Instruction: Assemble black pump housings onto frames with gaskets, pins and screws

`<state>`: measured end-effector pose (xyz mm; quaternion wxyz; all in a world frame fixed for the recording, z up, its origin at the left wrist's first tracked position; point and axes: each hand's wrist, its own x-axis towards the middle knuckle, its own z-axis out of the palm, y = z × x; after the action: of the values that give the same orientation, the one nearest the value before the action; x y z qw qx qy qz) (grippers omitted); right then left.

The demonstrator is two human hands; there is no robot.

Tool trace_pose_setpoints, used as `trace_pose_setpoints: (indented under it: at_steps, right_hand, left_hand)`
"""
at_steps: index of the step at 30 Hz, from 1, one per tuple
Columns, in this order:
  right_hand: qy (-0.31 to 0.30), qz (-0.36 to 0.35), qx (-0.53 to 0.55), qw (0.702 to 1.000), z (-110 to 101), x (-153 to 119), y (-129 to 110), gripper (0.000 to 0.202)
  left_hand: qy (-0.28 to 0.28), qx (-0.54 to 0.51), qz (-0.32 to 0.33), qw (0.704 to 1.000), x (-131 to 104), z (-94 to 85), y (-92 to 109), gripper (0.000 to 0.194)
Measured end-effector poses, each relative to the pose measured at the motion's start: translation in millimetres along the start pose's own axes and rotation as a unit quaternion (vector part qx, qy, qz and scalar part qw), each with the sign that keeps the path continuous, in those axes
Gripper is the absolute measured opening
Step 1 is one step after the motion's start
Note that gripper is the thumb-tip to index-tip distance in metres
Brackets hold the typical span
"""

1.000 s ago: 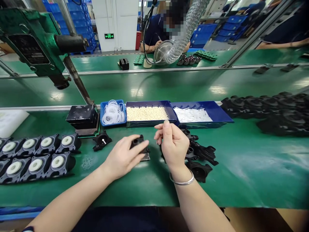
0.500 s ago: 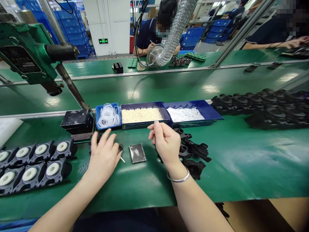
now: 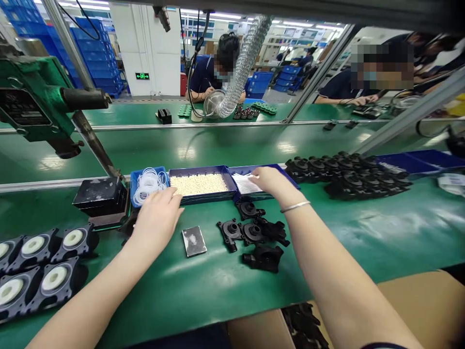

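My left hand (image 3: 156, 218) hovers with fingers apart in front of the blue tray of clear rings (image 3: 148, 183), partly covering a black part beside the black block (image 3: 100, 195). My right hand (image 3: 272, 183) reaches into the blue tray of white pins (image 3: 247, 183); its fingertips are bent down at the pins, and what they hold, if anything, is too small to tell. Between the two stands a tray of small cream pieces (image 3: 199, 184). A dark square plate (image 3: 194, 241) lies on the green table (image 3: 174, 300). Right of it are several black housings (image 3: 252, 231).
Black housings with white rings (image 3: 54, 278) stand in rows at the left, below a green press (image 3: 32, 97). More black parts (image 3: 348, 174) lie at the right. An open carton (image 3: 417, 295) is below the table edge. Across the bench, people work near a foil duct (image 3: 243, 68).
My right hand has moved forward and right to the pin tray, uncovering black housings. My left hand has shifted slightly forward over the front of the ring tray. The view has tilted up and right.
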<state>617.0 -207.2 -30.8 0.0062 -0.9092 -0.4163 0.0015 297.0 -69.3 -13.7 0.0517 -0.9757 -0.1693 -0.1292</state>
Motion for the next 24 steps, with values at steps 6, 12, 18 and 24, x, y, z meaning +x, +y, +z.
trace_pose_setpoints:
  at_steps: [6,12,18,24]
  right_hand:
    - [-0.086,-0.008,-0.048,0.995,30.8,28.5,-2.3,0.025]
    - [-0.081,0.003,-0.036,0.996,37.9,23.6,0.0,0.028]
    - [-0.08,0.002,0.032,0.996,41.5,28.4,5.7,0.031]
    - [-0.041,-0.013,0.175,0.984,30.7,23.2,17.6,0.025]
  left_hand:
    - [-0.181,-0.015,-0.028,0.983,98.3,30.3,3.0,0.017]
    - [-0.22,-0.046,-0.057,0.973,134.9,59.7,-5.9,0.033]
    - [-0.17,-0.095,-0.07,0.978,126.9,53.7,-7.1,0.025]
    - [-0.067,-0.206,-0.063,0.974,77.8,12.3,11.3,0.013]
